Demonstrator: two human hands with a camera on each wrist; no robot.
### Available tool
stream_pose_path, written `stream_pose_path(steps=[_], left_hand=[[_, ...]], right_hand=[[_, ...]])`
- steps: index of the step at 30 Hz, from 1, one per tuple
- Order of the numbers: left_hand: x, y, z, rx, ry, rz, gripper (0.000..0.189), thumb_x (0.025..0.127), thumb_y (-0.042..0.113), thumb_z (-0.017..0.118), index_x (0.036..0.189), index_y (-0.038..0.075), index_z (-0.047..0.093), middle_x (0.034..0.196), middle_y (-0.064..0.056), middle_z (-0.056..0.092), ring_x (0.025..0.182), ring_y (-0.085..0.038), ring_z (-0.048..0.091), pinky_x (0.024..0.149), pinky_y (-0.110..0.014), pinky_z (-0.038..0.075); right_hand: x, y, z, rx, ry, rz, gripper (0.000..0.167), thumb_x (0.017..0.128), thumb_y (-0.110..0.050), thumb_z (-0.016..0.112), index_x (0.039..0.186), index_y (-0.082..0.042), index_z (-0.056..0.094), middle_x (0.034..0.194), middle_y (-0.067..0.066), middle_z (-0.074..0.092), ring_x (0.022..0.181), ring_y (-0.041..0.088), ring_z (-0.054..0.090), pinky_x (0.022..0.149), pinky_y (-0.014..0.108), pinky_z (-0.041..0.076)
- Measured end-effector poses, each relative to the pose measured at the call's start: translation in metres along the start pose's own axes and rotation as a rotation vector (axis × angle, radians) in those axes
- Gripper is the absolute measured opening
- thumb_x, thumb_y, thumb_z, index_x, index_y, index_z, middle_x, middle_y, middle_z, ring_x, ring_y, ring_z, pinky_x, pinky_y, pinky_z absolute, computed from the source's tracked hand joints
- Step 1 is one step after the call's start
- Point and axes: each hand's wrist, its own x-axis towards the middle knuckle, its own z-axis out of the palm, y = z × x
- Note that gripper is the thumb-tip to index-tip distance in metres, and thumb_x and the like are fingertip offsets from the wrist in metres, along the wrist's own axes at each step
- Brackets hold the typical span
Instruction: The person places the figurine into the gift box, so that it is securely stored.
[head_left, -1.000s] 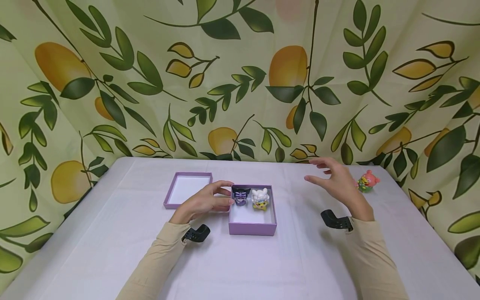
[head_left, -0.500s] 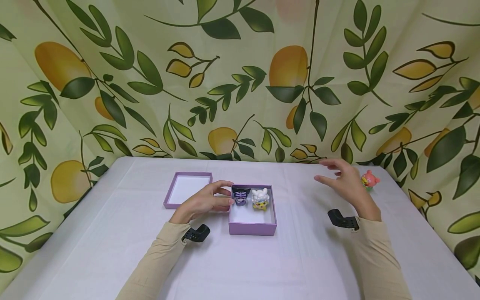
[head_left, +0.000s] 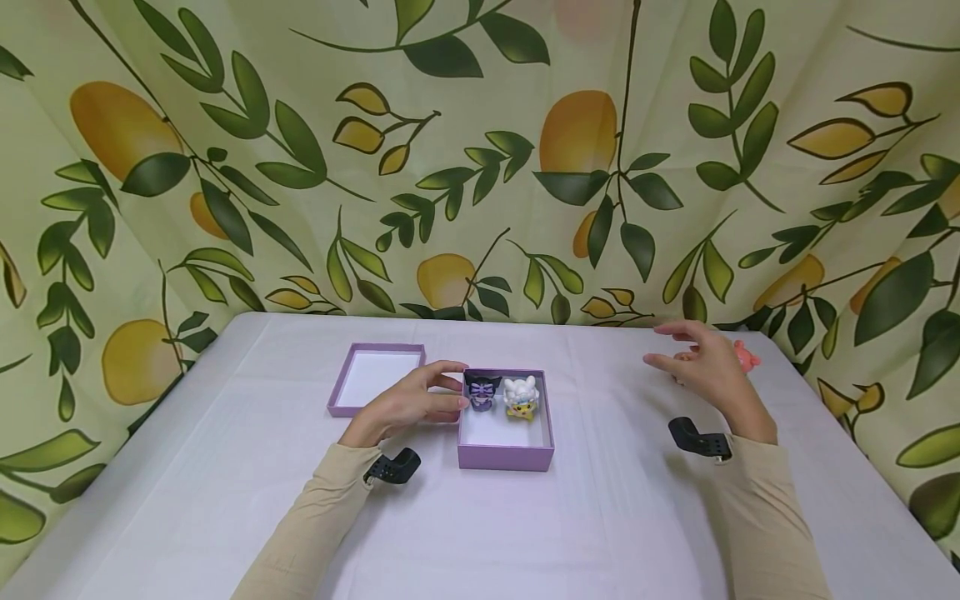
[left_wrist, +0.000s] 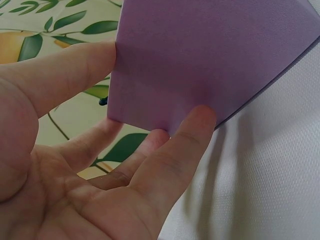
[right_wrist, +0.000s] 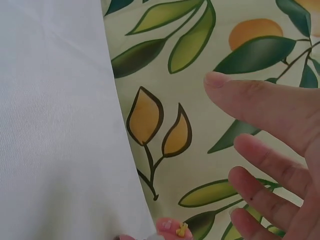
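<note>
My left hand touches the left side of a purple box with its fingertips. In the left wrist view, thumb and fingers lie at the rim and corner of the box's purple wall. Inside the box, toward its back, sit a black-and-purple figurine and a white-and-yellow figurine. My right hand hovers over the right side of the table, fingers spread apart and holding nothing. It partly covers a pink figurine, whose pink top peeks in at the bottom of the right wrist view.
Left of the box lies a shallow purple lid with a white inside. A white cloth covers the table. Behind its far edge hangs a curtain printed with fruit and leaves.
The right hand has moved right and slightly toward me, covering more of the pink figurine. The left hand, the box and the figurines in it have stayed put.
</note>
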Motion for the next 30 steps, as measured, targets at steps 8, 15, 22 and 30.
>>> stream_pose_path(steps=[8, 15, 22, 30], left_hand=[[0.0, 0.0, 0.0, -0.009, 0.003, -0.006, 0.062, 0.092, 0.004, 0.067, 0.147, 0.002, 0.039, 0.13, -0.024, 0.046, 0.1, -0.026, 0.067, 0.096, -0.042, 0.059], [0.0, 0.001, 0.001, -0.02, 0.015, -0.012, 0.061, 0.091, 0.003, 0.068, 0.146, 0.002, 0.041, 0.129, -0.023, 0.046, 0.096, -0.023, 0.067, 0.095, -0.041, 0.06], [0.0, 0.002, 0.002, -0.017, 0.023, -0.023, 0.062, 0.091, 0.004, 0.068, 0.147, 0.003, 0.04, 0.131, -0.023, 0.046, 0.095, -0.022, 0.067, 0.095, -0.04, 0.059], [0.0, 0.002, 0.001, -0.015, 0.021, -0.023, 0.063, 0.091, 0.003, 0.068, 0.147, 0.003, 0.039, 0.131, -0.024, 0.046, 0.095, -0.021, 0.066, 0.095, -0.041, 0.059]], right_hand=[[-0.001, 0.011, -0.002, 0.036, -0.03, 0.05, 0.059, 0.087, -0.036, 0.076, 0.133, -0.003, 0.057, 0.137, 0.026, 0.05, 0.104, 0.04, 0.062, 0.071, 0.018, 0.048], [-0.001, 0.021, 0.0, 0.053, -0.015, 0.055, 0.059, 0.087, -0.031, 0.077, 0.133, 0.001, 0.057, 0.133, 0.028, 0.053, 0.11, 0.046, 0.062, 0.099, 0.053, 0.051], [0.0, 0.03, 0.004, 0.061, 0.001, 0.095, 0.058, 0.088, -0.028, 0.076, 0.133, 0.002, 0.055, 0.128, 0.027, 0.054, 0.109, 0.043, 0.059, 0.104, 0.066, 0.04], [0.0, 0.037, 0.005, 0.034, 0.006, 0.084, 0.058, 0.088, -0.028, 0.077, 0.133, 0.002, 0.056, 0.13, 0.028, 0.053, 0.105, 0.037, 0.058, 0.077, 0.014, 0.053]])
